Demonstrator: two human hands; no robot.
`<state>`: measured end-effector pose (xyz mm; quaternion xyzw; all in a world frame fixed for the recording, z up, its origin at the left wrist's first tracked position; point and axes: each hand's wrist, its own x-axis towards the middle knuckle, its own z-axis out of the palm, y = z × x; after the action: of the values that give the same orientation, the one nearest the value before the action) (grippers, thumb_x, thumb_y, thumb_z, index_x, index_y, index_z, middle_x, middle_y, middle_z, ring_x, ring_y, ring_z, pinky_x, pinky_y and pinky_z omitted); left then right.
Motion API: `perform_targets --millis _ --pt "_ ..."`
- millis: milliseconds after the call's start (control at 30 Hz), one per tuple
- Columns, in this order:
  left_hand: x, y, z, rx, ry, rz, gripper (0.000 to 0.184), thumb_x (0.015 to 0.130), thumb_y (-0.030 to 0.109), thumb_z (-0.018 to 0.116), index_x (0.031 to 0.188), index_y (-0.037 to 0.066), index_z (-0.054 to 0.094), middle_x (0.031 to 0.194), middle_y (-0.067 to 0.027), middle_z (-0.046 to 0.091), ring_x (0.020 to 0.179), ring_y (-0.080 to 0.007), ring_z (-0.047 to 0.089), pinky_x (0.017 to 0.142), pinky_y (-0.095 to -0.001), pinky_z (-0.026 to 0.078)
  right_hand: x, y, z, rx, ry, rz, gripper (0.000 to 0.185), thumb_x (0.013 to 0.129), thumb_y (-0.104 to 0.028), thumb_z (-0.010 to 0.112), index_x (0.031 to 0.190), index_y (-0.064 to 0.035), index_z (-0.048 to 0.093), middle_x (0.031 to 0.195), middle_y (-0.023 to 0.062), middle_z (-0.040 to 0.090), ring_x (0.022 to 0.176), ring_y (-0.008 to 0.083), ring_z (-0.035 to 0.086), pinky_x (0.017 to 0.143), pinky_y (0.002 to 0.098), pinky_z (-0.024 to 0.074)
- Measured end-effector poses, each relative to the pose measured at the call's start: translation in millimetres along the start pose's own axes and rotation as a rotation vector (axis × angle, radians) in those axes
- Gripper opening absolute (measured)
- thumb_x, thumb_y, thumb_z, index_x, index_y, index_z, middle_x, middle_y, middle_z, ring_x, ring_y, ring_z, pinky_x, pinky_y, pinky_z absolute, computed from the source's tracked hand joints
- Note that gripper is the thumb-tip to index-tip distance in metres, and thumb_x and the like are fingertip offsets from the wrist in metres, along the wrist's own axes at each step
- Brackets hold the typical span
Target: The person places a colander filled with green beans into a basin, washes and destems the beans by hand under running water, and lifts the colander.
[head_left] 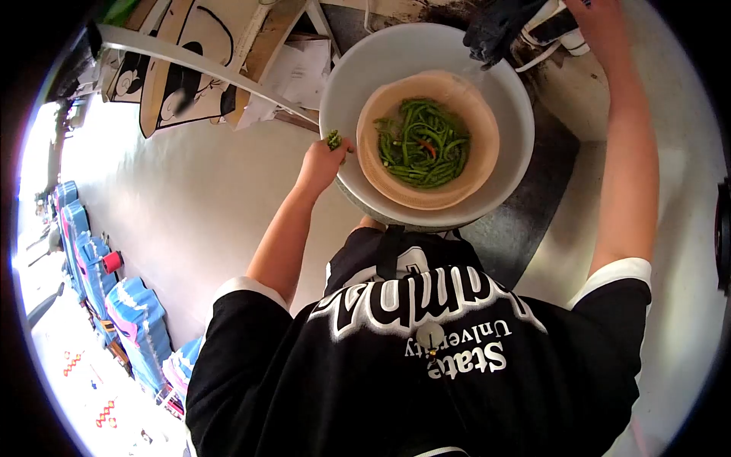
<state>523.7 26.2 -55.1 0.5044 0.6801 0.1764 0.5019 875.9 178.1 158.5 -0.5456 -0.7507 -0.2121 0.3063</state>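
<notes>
Long green chilies and one red chili lie in a peach-coloured strainer basket. The basket sits inside a wide white basin. At the basin's left rim, my left hand is closed around small green pieces, perhaps chili stems. My right hand reaches to the top right, beside a white pipe or tap fitting; its fingers are partly cut off by the frame's edge. A dark cloth hangs over the basin's upper right rim.
A white-painted metal bar and boards with papers stand at the upper left. To my right is a pale wall. Blue plastic-wrapped items line the far left. Dark floor or counter lies beside the basin.
</notes>
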Motion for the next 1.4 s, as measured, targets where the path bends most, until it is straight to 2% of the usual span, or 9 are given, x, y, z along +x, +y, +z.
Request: perform_targets --millis 100,300,367,400,467,567,767,1167,1400 --pt "0 -2 -4 0.189 -0.034 0.020 0.034 0.084 0.034 0.052 0.091 0.003 0.064 0.068 -0.0126 0.060 0.067 -0.0238 0.059 0.063 -0.0362 0.045 1 5 -27 0.104 -0.296 -0.054 0.018 0.082 -0.019 0.057 0.088 -0.0024 0.056 0.094 0.0120 0.052 0.096 0.0270 0.048 0.084 0.0391 0.0374" --pt "-11 -3 -3 0.179 -0.182 0.030 0.030 0.083 0.030 0.053 0.095 0.004 0.063 0.071 -0.0110 0.059 0.068 -0.0200 0.056 0.064 -0.0329 0.044 -69 56 -20 0.107 0.245 -0.043 0.036 0.090 -0.035 0.046 0.107 -0.0055 0.058 0.108 0.0146 0.058 0.100 0.0277 0.056 0.083 0.0341 0.0427" --pt "-10 2 3 0.179 -0.163 -0.010 0.029 0.084 0.028 0.052 0.094 0.003 0.062 0.074 -0.0124 0.060 0.071 -0.0225 0.058 0.067 -0.0347 0.045 -121 11 1 0.749 0.341 0.431 0.031 0.090 -0.027 0.047 0.111 -0.0078 0.058 0.110 0.0130 0.058 0.103 0.0266 0.055 0.087 0.0339 0.0415" --pt "-7 3 4 0.284 -0.164 -0.011 0.030 0.084 0.028 0.052 0.095 0.002 0.061 0.077 -0.0143 0.061 0.074 -0.0257 0.058 0.069 -0.0362 0.045 -138 -14 -1 0.403 -0.269 0.731 0.032 0.089 -0.016 0.046 0.119 -0.0106 0.052 0.111 0.0120 0.058 0.105 0.0273 0.054 0.093 0.0344 0.0388" --pt "5 7 7 0.500 -0.173 -0.005 0.031 0.084 0.028 0.052 0.097 0.001 0.060 0.083 -0.0180 0.062 0.081 -0.0321 0.060 0.073 -0.0392 0.045 -213 -30 73 0.505 -0.602 0.692 0.042 0.085 -0.007 0.049 0.126 -0.0138 0.045 0.124 0.0161 0.047 0.114 0.0290 0.046 0.094 0.0363 0.0392" --pt "13 8 18 0.586 -0.090 0.248 0.038 0.082 0.031 0.050 0.103 0.000 0.056 0.094 -0.0245 0.060 0.089 -0.0391 0.057 0.077 -0.0445 0.046 -231 -77 91 0.347 -0.672 0.690 0.050 0.083 -0.005 0.051 0.130 -0.0199 0.041 0.128 0.0152 0.040 0.116 0.0310 0.043 0.091 0.0389 0.0414" --pt "-15 75 1 0.701 0.068 0.152 0.031 0.080 0.028 0.052 0.098 0.004 0.058 0.092 -0.0208 0.061 0.087 -0.0371 0.058 0.076 -0.0452 0.047 -236 -85 105 0.534 -0.606 0.868 0.051 0.082 -0.002 0.050 0.129 -0.0202 0.042 0.130 0.0136 0.036 0.115 0.0319 0.041 0.090 0.0388 0.0412" --pt "-38 190 -14 1.210 0.108 0.251 0.023 0.075 0.023 0.063 0.082 0.001 0.059 0.077 -0.0188 0.062 0.075 -0.0326 0.061 0.067 -0.0411 0.050 -252 -140 169 0.628 -0.445 0.631 0.053 0.090 -0.038 0.041 0.136 -0.0134 0.032 0.143 0.0189 0.017 0.121 0.0404 0.032 0.100 0.0458 0.0285" --pt "-52 222 -1 1.388 0.124 0.226 0.023 0.072 0.021 0.068 0.080 0.002 0.060 0.074 -0.0158 0.063 0.074 -0.0302 0.063 0.065 -0.0388 0.051 -235 -182 175 0.884 -0.426 0.847 0.062 0.088 -0.046 0.042 0.138 -0.0128 0.026 0.143 0.0209 0.016 0.126 0.0405 0.027 0.102 0.0463 0.0223"
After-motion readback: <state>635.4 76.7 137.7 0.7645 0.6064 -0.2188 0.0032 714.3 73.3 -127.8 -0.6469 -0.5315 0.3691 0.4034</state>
